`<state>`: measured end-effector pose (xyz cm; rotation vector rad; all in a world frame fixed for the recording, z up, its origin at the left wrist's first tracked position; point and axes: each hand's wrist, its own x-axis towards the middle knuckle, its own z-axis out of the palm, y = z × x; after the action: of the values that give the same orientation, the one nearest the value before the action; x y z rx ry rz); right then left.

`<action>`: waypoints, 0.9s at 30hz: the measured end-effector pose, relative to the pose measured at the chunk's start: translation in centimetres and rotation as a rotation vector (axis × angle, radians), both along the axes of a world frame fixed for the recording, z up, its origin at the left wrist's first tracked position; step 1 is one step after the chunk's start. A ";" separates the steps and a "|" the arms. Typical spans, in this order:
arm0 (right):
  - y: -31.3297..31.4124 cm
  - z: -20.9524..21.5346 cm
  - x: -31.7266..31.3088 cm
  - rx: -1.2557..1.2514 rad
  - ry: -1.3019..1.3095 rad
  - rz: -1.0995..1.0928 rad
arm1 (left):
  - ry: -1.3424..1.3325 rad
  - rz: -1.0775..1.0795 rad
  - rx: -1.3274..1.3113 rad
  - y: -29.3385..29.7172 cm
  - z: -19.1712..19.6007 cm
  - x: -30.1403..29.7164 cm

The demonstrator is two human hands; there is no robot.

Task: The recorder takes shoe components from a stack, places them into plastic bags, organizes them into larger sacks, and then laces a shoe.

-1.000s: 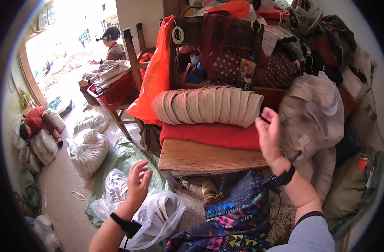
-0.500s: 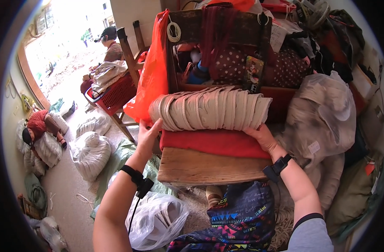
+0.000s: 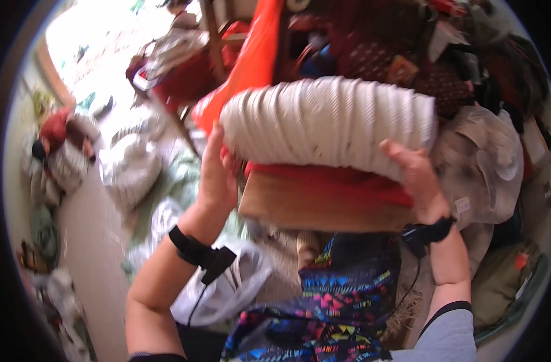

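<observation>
A long stack of nested off-white fabric pieces (image 3: 330,123) with corded edges lies crosswise between my hands, raised a little toward me. At its left end my left hand (image 3: 218,166) grips it, thumb up and fingers curled under, partly hidden. My right hand (image 3: 415,172) clasps the lower right side, its thumb lying across the front. Beneath the stack is a folded red cloth (image 3: 348,180) on a wooden board (image 3: 318,202). Slight motion blur softens the hands and the stack.
A red plastic bag (image 3: 251,60) hangs beyond my left hand. Translucent bags, one at the right (image 3: 480,163) and one by my left forearm (image 3: 227,283), stand close. White bundles (image 3: 128,166) lie on the floor at left, near a person in red (image 3: 57,130).
The stack has been lifted and turned, so its ribbed outer side faces me more. Both hands rose with it, the right sliding onto its front. The view has shifted too.
</observation>
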<state>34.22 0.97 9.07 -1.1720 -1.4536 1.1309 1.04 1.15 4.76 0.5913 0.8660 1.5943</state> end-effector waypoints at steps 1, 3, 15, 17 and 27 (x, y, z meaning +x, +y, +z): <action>-1.9 1.1 0.5 0.067 0.001 -0.027 | 0.004 -0.024 0.065 -1.5 1.2 -0.3; -6.2 4.8 -1.3 0.108 0.036 -0.146 | 0.008 -0.058 0.102 -4.8 2.5 -1.8; -17.4 9.0 -7.2 -0.124 -0.072 0.074 | 0.052 -0.045 -0.134 -20.1 -0.5 -4.4; -18.1 8.5 -7.8 -0.172 -0.014 0.171 | -0.026 -0.066 -0.185 -22.6 -2.8 -3.4; -17.3 0.2 -13.1 -0.734 -0.433 0.343 | -0.369 -0.236 -0.784 -27.3 -18.6 0.3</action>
<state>21.09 -16.33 9.25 -1.7975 -1.6554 1.8267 1.33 -26.16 -13.82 -0.1543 1.0005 0.9855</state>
